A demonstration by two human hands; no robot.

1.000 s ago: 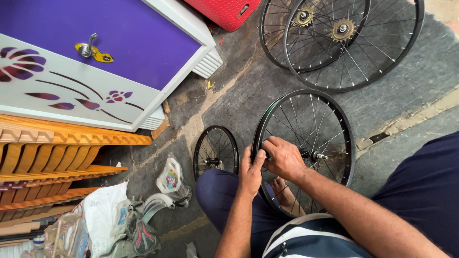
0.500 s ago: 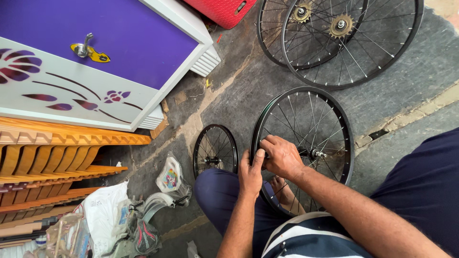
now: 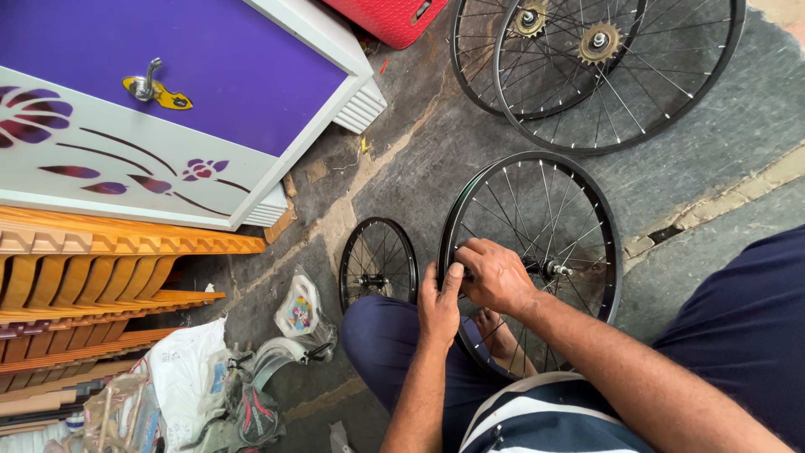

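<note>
Your left hand (image 3: 438,306) and right hand (image 3: 495,273) touch, both pinching the near rim of the upright black spoked wheel (image 3: 537,252). A smaller wheel (image 3: 377,262) stands just left of them.

small wheel (image 3: 378,265) left of big wheel (image 3: 537,252)

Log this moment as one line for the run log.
left hand: on rim of wheel | right hand: at rim, over spokes | small wheel: upright beside | two wheels: flat on floor
</note>
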